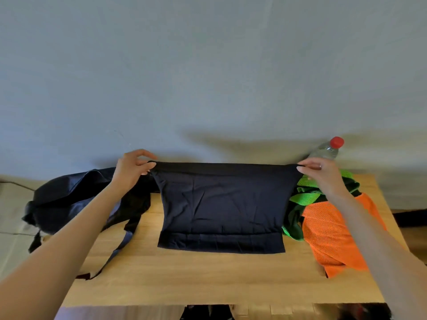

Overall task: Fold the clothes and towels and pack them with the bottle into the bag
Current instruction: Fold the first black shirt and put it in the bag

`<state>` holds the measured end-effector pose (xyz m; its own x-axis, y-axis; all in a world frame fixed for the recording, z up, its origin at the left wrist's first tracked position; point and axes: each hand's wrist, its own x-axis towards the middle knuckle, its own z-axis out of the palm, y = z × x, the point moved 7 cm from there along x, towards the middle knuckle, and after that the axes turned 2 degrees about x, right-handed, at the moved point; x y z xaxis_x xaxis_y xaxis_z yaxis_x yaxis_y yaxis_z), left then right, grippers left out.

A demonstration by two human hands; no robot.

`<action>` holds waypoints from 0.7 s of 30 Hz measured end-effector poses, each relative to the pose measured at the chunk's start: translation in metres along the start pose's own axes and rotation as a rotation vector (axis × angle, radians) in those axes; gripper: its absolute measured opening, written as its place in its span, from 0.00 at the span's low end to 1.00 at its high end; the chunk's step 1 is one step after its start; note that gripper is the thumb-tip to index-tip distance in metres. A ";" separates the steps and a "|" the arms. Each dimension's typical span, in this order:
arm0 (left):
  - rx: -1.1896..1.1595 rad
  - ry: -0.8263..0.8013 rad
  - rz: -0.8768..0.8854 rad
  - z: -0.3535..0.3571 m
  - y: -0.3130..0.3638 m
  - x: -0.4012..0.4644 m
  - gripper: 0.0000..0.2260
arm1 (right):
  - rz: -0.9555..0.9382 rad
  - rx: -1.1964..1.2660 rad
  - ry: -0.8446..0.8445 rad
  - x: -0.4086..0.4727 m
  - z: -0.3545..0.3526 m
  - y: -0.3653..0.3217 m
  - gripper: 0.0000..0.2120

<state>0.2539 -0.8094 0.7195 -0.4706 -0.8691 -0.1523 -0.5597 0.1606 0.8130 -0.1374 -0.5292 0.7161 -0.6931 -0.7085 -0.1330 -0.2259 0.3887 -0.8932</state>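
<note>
Over the middle of the worktop both hands, left hand and right hand, pinch the dark garment taut by its top corners, lower edge on the wood, mid-fold; next likely lay it flat, bag left, bottle far right.

A plain indoor room, likely a home, is suggested by a light wooden tabletop set against a bare grey-blue wall. Clothing, 1 dark bag and 1 plastic bottle are seen lying on it.
</note>
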 end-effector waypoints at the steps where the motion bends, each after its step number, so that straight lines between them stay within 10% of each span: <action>1: 0.001 0.006 0.014 -0.007 0.008 -0.002 0.12 | -0.019 0.004 0.005 -0.001 -0.006 -0.009 0.04; 21: 0.032 0.204 0.233 -0.103 0.114 -0.101 0.10 | -0.276 0.039 -0.019 -0.066 -0.071 -0.133 0.06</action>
<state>0.3084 -0.7517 0.8852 -0.4441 -0.8826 0.1543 -0.4752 0.3780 0.7945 -0.1102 -0.4920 0.8744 -0.5960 -0.7953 0.1104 -0.3776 0.1562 -0.9127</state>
